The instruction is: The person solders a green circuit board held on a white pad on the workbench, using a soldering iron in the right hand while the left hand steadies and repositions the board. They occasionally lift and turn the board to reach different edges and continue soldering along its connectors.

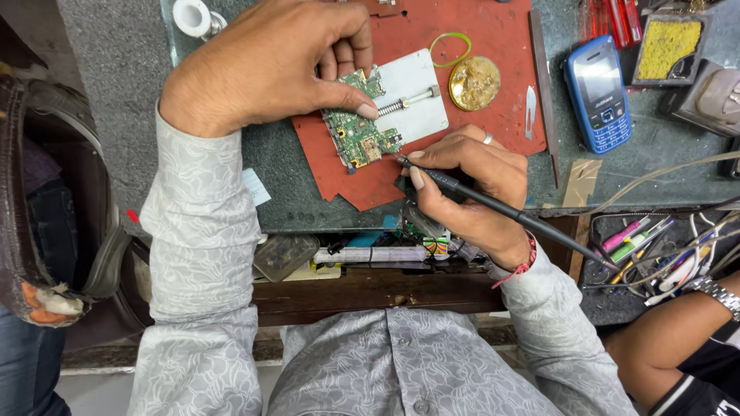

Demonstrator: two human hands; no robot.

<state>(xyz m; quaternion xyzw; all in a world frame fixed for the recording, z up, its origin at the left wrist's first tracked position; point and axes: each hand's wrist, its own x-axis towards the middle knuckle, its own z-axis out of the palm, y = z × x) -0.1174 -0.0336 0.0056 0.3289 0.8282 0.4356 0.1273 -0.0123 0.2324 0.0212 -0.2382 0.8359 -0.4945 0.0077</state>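
The fingers of my right hand (470,189) are pinched round a black soldering iron (501,208), held like a pen, its tip touching the lower right edge of the green circuit board (358,127). The iron's long axis runs from that tip down and to the right, out past my wrist, its cord trailing off toward the open drawer. My left hand (266,65) comes in from above and the left, the thumb pressing on the board's right side, the other fingers curled over its top edge; they pin it rather than clasp it. So the board lies just up and left of the iron's tip, between my two hands, with the left the nearer, resting on it.

The board sits clamped in a white holder plate (416,92) with a spring bar, on a red mat (493,46). A round tin of flux (474,82), a green rubber band (451,48) and a small blade (530,112) lie on the mat to the right. Farther right on the grey desk (655,154) lie a blue keypad phone (597,92) and a yellow cleaning sponge (667,48). Another person's arm with a wristwatch (717,293) shows at lower right.
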